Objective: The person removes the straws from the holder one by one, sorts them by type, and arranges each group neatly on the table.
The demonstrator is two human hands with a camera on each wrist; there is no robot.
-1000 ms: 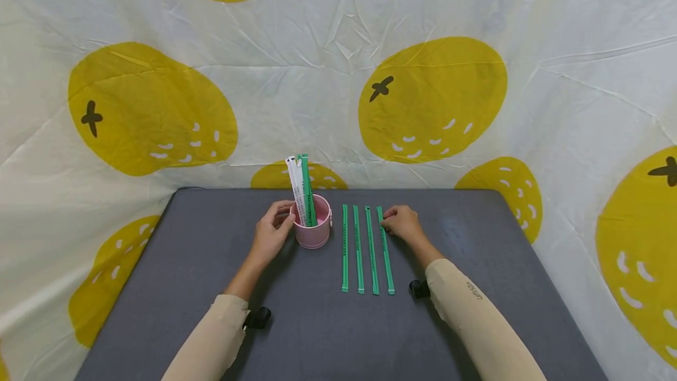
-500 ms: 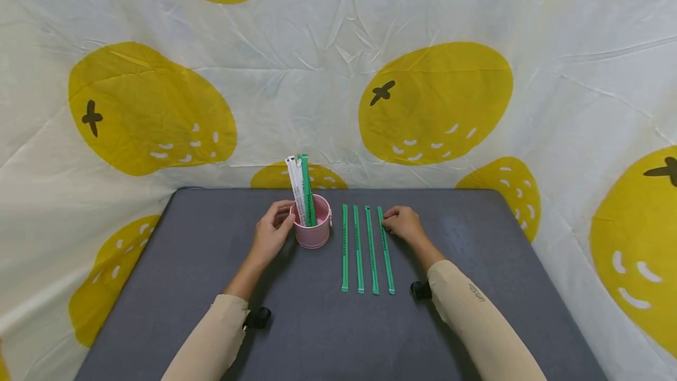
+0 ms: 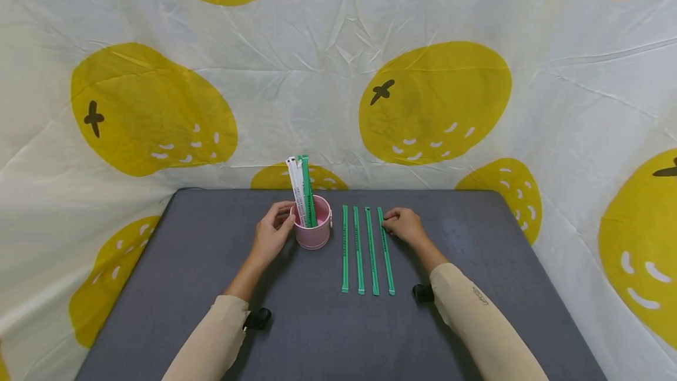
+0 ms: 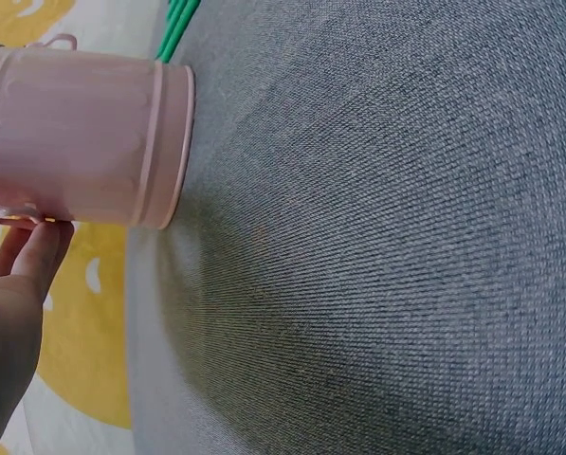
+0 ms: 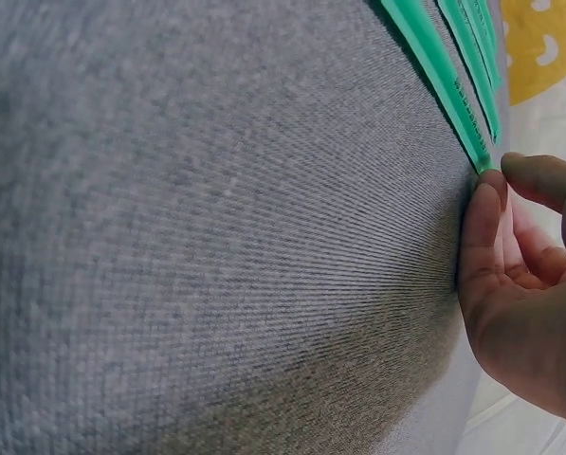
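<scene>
A small pink bucket stands on the table, with white wrapped straws and green ones leaning upright in it. My left hand holds the bucket's left side, its fingertips against the wall by the side lug in the left wrist view. To the right lie several slim green wrapped straws in a row, roughly parallel. The rightmost green wrapped straw lies flat, and my right hand pinches it near its far end. In the right wrist view the fingertips partly cover that end.
The dark grey table has its far edge just behind the bucket and straws. Behind it hangs a white cloth with yellow fruit shapes. A black wrist camera sits at my left sleeve.
Both hands, the bucket and the straws stay practically in place. My right sleeve and its wrist camera have shifted very slightly right and nearer.
</scene>
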